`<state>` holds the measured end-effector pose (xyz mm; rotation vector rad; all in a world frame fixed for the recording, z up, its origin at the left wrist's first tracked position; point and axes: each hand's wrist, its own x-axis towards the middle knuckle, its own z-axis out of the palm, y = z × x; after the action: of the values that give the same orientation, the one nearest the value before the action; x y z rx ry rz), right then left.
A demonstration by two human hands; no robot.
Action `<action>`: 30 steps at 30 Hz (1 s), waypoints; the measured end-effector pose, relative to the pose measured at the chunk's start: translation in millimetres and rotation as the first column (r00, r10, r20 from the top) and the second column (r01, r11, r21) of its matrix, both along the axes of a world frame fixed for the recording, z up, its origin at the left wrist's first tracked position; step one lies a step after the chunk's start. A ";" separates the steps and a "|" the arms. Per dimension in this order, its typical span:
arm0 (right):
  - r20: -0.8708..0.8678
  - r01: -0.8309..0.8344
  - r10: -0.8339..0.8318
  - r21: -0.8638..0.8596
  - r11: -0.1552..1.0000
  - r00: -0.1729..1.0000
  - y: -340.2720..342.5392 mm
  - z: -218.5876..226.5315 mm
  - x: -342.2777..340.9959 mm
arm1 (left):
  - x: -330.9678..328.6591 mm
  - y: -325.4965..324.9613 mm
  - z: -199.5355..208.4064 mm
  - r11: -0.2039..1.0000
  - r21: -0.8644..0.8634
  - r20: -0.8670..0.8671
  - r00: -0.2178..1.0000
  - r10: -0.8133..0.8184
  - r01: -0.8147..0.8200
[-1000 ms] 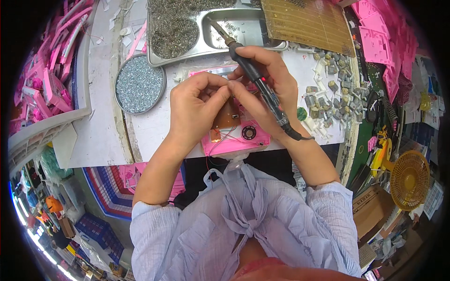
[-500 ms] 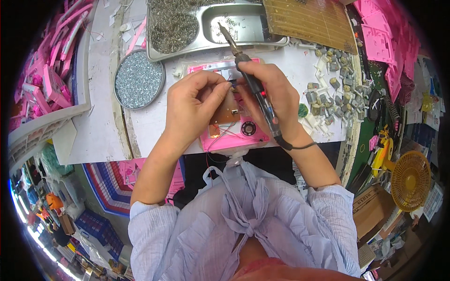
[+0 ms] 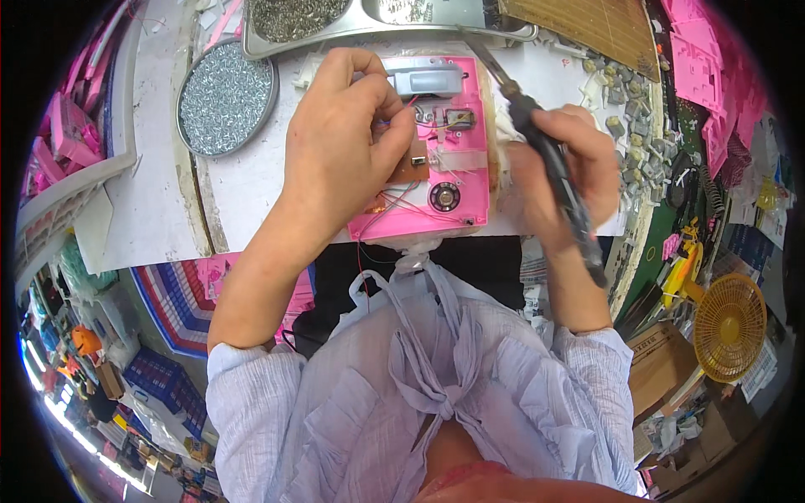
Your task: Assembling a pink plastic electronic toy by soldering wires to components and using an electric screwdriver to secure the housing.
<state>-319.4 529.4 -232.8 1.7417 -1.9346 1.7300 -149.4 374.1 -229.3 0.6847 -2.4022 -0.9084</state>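
A pink plastic case (image 3: 453,168) lies open on the white table (image 3: 243,193), right in front of the person. Inside it sit a grey block (image 3: 426,80) at 12 o'clock, a small round speaker (image 3: 444,197) at 6 o'clock, and thin red wires (image 3: 394,205).

The left hand (image 3: 340,142) rests on the left side of the case. Its fingers (image 3: 394,138) press down on a small brown board (image 3: 411,163) and the wires there.

The right hand (image 3: 570,180) is just to the right of the case, at 3 o'clock from it. Its fingers are curled tight around a black soldering iron (image 3: 545,147). The metal tip points up toward 11 o'clock, above the top right corner of the case.

A round tin of shiny little bits (image 3: 225,96) sits at 9 o'clock from the case. A metal tray (image 3: 386,25) is at 12 o'clock. Small grey parts (image 3: 620,101) lie at 2 o'clock. A yellow fan (image 3: 728,325) stands far off at 4 o'clock.
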 end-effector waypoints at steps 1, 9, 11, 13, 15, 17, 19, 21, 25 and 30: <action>0.045 -0.016 0.016 -0.001 1.000 0.999 5.9 2.4 -2.1 | 0.2 0.3 -0.9 1.000 -0.003 -0.007 1.000 0.009 -0.009; -0.013 -0.164 0.164 0.019 0.986 0.986 15.6 8.7 0.1 | -0.3 -0.3 -2.6 1.000 -0.017 -0.026 0.999 0.018 -0.019; -0.060 -0.210 0.213 0.065 0.976 0.975 13.1 11.1 0.8 | -0.4 -0.3 -1.9 1.000 -0.015 -0.023 1.000 0.019 -0.020; -0.072 -0.210 0.213 0.042 0.977 0.974 9.3 5.6 3.4 | -0.6 -0.2 -0.9 1.000 -0.013 -0.020 1.000 0.020 -0.021; -0.098 -0.210 0.213 0.034 0.977 0.972 7.2 3.7 4.5 | -0.6 -0.2 -0.6 1.000 -0.008 -0.016 1.000 0.025 -0.025; -0.108 -0.216 0.218 0.029 0.976 0.970 5.7 0.9 3.7 | -0.6 -0.5 -2.4 1.000 -0.017 -0.028 0.999 0.024 -0.025; -0.116 -0.216 0.217 0.025 0.976 0.969 4.3 -0.7 3.8 | -0.3 -0.8 -3.0 0.999 -0.025 -0.035 0.999 0.026 -0.027; -0.124 -0.205 0.206 0.023 0.979 0.971 3.1 -1.0 4.8 | -0.7 -0.6 -2.8 0.999 -0.030 -0.038 0.999 0.025 -0.026; -0.135 -0.195 0.197 0.028 0.980 0.971 1.4 -1.8 5.1 | -0.8 -0.4 -2.5 0.999 -0.020 -0.030 0.999 0.027 -0.028; -0.271 -0.215 0.232 0.092 0.972 0.934 1.4 1.4 -0.1 | 0.8 -0.5 -4.4 0.999 -0.026 -0.044 0.999 0.022 -0.023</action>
<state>-319.5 530.8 -231.5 2.1671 -1.7446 1.3912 -148.6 373.5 -233.7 0.6740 -2.3588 -0.8724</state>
